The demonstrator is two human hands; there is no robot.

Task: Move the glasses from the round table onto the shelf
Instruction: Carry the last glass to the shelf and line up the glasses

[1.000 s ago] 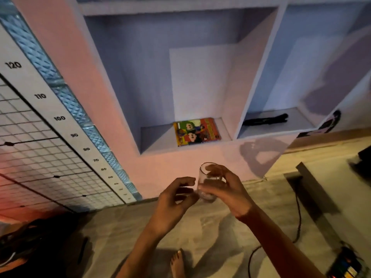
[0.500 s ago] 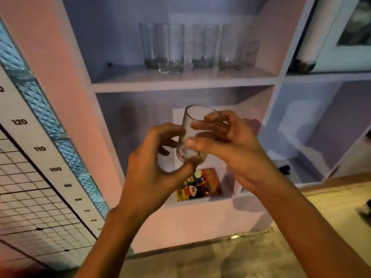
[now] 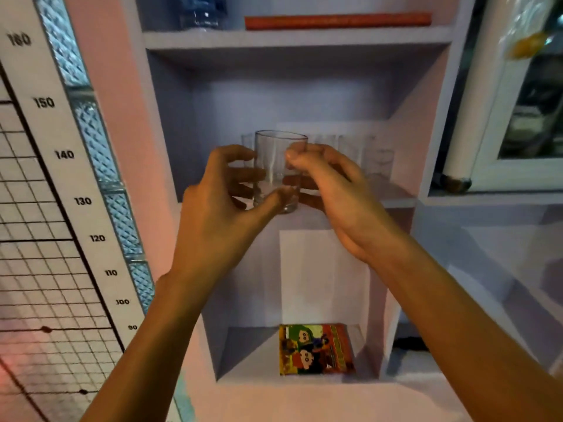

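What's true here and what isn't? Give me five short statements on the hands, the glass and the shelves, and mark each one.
1. The left hand and the right hand both hold one clear glass. True.
2. The held glass is upside down. False: it is upright, with the open rim on top.
3. Other glasses stand on the shelf behind it. True.
4. The comic booklet lies on the same shelf as those glasses. False: it lies in the compartment below.
5. A red-orange strip lies on the shelf above. True.
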